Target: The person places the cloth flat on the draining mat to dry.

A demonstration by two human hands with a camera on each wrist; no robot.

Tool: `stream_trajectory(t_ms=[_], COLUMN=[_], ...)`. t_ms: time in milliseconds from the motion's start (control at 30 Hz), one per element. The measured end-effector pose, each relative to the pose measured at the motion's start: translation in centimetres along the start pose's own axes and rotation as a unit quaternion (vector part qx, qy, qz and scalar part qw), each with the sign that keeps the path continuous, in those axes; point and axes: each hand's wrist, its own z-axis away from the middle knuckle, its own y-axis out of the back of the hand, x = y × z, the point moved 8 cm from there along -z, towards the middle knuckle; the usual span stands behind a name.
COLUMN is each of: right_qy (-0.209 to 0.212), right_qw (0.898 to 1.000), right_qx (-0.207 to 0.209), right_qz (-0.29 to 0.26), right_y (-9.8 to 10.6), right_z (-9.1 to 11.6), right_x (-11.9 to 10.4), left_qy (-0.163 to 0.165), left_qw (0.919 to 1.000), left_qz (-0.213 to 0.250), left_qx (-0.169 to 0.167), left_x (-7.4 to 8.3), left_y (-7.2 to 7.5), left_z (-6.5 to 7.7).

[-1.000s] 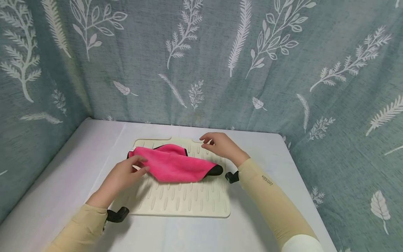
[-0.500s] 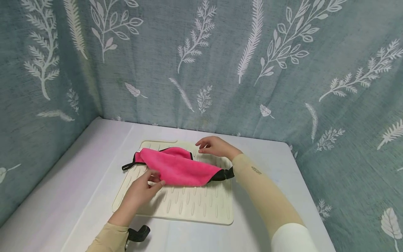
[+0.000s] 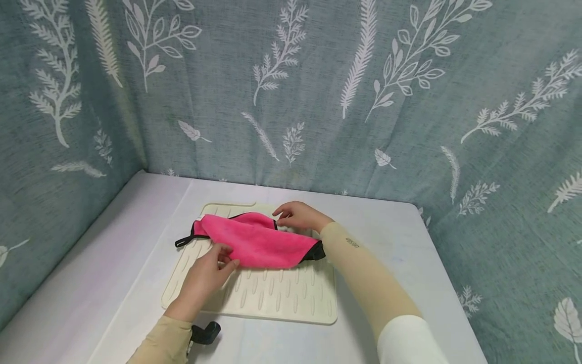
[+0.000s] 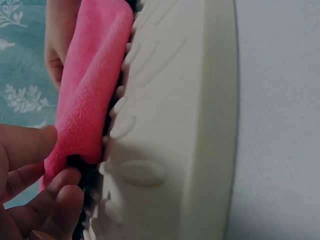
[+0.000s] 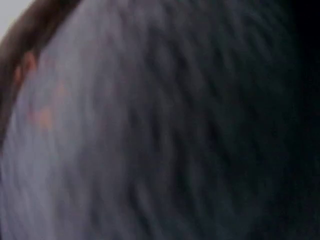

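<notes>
A folded pink plush cloth (image 3: 263,245) with black trim lies across a cream mat (image 3: 254,303) with raised ridges. At the cloth's near left edge is my left hand (image 3: 206,275), thumb and fingers apart. In the left wrist view its fingertips (image 4: 42,140) touch the pink fabric (image 4: 90,95). My right hand (image 3: 302,216) reaches over the mat from the right, its fingertips right at the cloth's black-trimmed back corner. I cannot tell whether they pinch it. A blurred dark grey surface (image 5: 165,120) fills the right wrist view and hides the right fingers.
A black hanging loop (image 3: 183,241) sticks out at the cloth's left end. The mat lies on a white table (image 3: 391,263), with a leaf-patterned curtain (image 3: 318,151) behind and at both sides. A black wrist camera (image 3: 206,332) juts from the left sleeve.
The view has shifted. My left hand has moved right along the cloth's near edge, uncovering the loop. My right hand has moved left and down to the back corner.
</notes>
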Motion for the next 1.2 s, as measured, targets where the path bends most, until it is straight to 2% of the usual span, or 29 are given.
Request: stream_trajectory(t_ms=[367, 567, 700, 1033, 1200], right_qy=[-0.026, -0.029, -0.035, -0.058, -0.077], right_qw=[0.999, 0.999, 0.997, 0.993, 0.988], right_qx=[0.027, 0.034, 0.056, 0.107, 0.131], right_qz=[0.011, 0.022, 0.028, -0.001, -0.024], right_y=[-1.1, -0.4, 1.1, 4.7, 5.8], right_z=[-0.6, -0.1, 0.9, 4.8, 5.9], right_x=[-0.7, -0.6, -0.1, 2.4, 3.3], left_qy=[-0.005, -0.003, -0.003, 0.002, -0.006], left_qw=[0.9996, 0.9999, 0.9999, 0.9964, 0.9952], left_qz=[-0.010, -0.008, -0.006, -0.010, -0.019], left_qx=[0.026, 0.011, -0.008, -0.084, -0.096], left_x=[0.4, 0.1, -0.4, -1.1, -0.8], left_y=[-0.1, 0.2, 1.3, 4.5, 6.0], left_z=[-0.6, -0.8, -0.7, 0.0, -0.1])
